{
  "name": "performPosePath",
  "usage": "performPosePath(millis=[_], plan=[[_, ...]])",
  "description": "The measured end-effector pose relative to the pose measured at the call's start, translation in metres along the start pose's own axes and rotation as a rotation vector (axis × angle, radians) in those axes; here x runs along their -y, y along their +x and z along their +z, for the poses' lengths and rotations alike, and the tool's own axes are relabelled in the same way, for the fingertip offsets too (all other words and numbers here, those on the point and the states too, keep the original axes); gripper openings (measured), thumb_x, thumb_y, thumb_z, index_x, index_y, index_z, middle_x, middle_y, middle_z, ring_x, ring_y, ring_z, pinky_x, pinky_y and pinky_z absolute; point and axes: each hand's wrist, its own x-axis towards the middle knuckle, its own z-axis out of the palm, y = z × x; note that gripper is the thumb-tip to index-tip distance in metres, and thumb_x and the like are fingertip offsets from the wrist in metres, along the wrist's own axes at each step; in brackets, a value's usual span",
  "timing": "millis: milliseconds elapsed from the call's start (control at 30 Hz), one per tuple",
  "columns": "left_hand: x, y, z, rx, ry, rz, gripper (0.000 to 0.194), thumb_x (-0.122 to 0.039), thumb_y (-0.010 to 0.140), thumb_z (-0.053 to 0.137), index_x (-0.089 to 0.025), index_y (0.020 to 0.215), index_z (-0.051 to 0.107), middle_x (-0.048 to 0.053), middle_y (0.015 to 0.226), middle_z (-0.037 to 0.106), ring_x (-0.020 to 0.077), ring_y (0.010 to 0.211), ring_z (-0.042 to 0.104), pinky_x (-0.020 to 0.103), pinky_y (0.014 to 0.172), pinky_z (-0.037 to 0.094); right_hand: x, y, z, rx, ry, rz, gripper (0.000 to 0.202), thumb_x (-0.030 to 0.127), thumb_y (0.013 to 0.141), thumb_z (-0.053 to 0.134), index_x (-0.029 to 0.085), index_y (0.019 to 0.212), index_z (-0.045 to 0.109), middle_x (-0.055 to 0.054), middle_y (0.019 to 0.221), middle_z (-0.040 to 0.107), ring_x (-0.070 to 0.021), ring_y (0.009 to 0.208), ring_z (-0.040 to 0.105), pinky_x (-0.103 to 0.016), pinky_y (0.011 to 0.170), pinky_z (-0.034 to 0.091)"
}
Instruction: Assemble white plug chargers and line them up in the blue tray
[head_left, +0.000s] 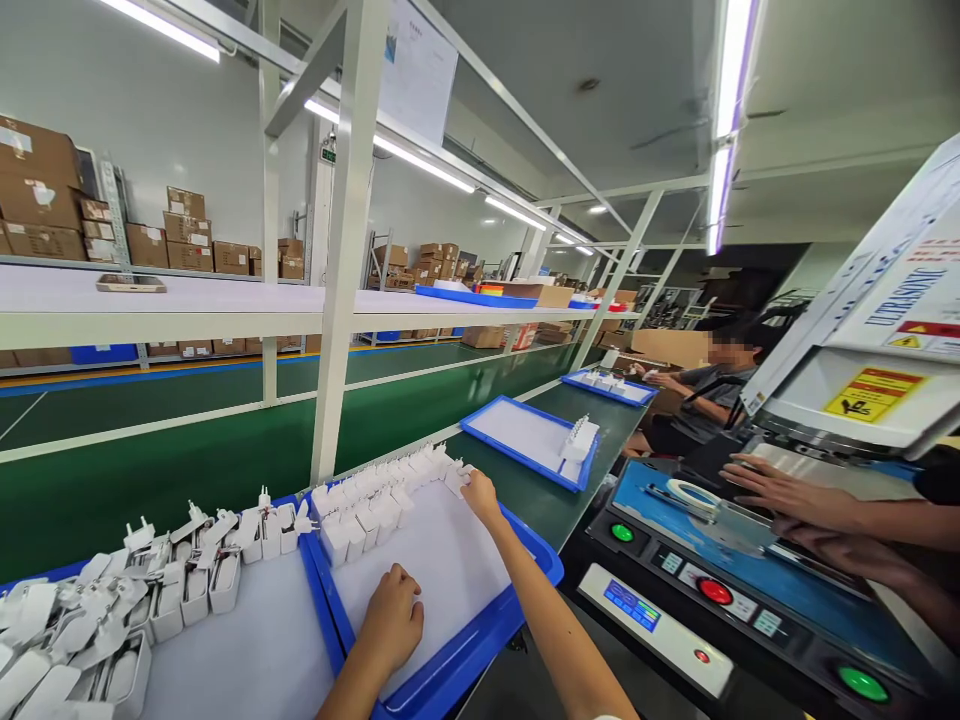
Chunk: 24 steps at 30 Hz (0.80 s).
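Observation:
My right hand (pixel 480 497) pinches a white plug-in charger (pixel 456 480) at the right end of a back row of similar chargers (pixel 390 474). That row stands in a blue tray (pixel 545 572) with a white liner, and a shorter row of white chargers (pixel 364 527) stands in front of it. Over the liner, nearer to me, my left hand (pixel 394 612) is loosely closed with nothing visible in it. To its left, a second blue tray (pixel 319 590) holds a heap of open white charger housings and plug parts (pixel 97 610).
Farther along the green bench lie two more blue trays (pixel 517 400) (pixel 637 388) with white pieces. At right stands an ultrasonic machine (pixel 885 380) with lit buttons, another person's hands (pixel 802 500) at it. A white post (pixel 341 250) and shelf (pixel 187 300) rise behind the trays.

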Motion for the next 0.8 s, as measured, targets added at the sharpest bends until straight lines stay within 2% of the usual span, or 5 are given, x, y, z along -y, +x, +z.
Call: performPosePath(millis=[100, 267, 400, 633, 800], plan=[[0.002, 0.001, 0.002, -0.007, -0.006, 0.006, 0.036, -0.011, 0.089, 0.044, -0.008, 0.115, 0.068, 0.016, 0.122, 0.059, 0.0268, 0.117, 0.057, 0.035, 0.105, 0.041, 0.014, -0.008, 0.007, 0.026, 0.044, -0.037, 0.031, 0.034, 0.095, 0.062, 0.016, 0.12, 0.06, -0.008, 0.119, 0.064, -0.0208, 0.101, 0.065, -0.041, 0.086, 0.057], [0.007, 0.005, 0.006, -0.022, -0.008, 0.006, 0.032, -0.01, 0.089, 0.05, -0.009, 0.116, 0.067, 0.016, 0.124, 0.059, 0.0277, 0.119, 0.056, 0.041, 0.106, 0.041, 0.039, -0.04, 0.037, 0.071, 0.184, -0.112, 0.028, 0.034, 0.095, 0.062, 0.015, 0.115, 0.062, -0.007, 0.113, 0.065, -0.0194, 0.096, 0.066, -0.039, 0.083, 0.058], [0.011, 0.006, 0.009, -0.051, -0.034, 0.012, 0.024, -0.013, 0.092, 0.055, -0.012, 0.113, 0.066, 0.013, 0.125, 0.061, 0.0262, 0.118, 0.057, 0.046, 0.105, 0.043, 0.049, -0.057, 0.054, 0.101, 0.315, -0.133, 0.026, 0.035, 0.095, 0.062, 0.015, 0.113, 0.063, -0.006, 0.11, 0.066, -0.0181, 0.092, 0.067, -0.037, 0.08, 0.058], [0.027, 0.02, 0.013, -0.146, -0.151, -0.037, 0.026, -0.028, 0.096, 0.06, -0.016, 0.118, 0.062, 0.01, 0.123, 0.064, 0.0243, 0.108, 0.064, 0.048, 0.098, 0.05, 0.05, -0.061, 0.054, 0.177, 0.452, -0.148, 0.028, 0.034, 0.095, 0.061, 0.015, 0.116, 0.061, -0.006, 0.109, 0.066, -0.0173, 0.089, 0.067, -0.036, 0.078, 0.058], [0.043, 0.037, 0.009, -0.26, -0.223, -0.108, 0.027, -0.031, 0.096, 0.06, -0.016, 0.118, 0.062, 0.01, 0.124, 0.064, 0.0252, 0.112, 0.063, 0.05, 0.099, 0.05, 0.048, -0.065, 0.049, 0.237, 0.549, -0.215, 0.029, 0.034, 0.096, 0.061, 0.015, 0.118, 0.061, -0.005, 0.107, 0.067, -0.0164, 0.086, 0.067, -0.035, 0.076, 0.059]])
